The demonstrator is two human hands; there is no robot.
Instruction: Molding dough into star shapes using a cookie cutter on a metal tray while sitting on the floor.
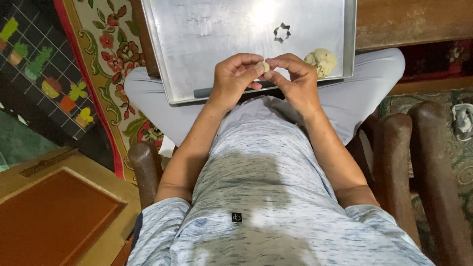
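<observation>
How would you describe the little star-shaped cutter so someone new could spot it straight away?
Start at the large silver metal baking tray resting across the person's lap. Toward its far right lies a small six-pointed star-shaped outline cutter, above the lumpy pale dough mound. It is the only thin, hollow shape there, showing tray through its middle.

Small pale dough ball, fingertip-pinched.

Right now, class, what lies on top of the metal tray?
On the tray lie a star cutter and a dough lump. Both hands, pinching a dough bit, cover its near edge.
</observation>
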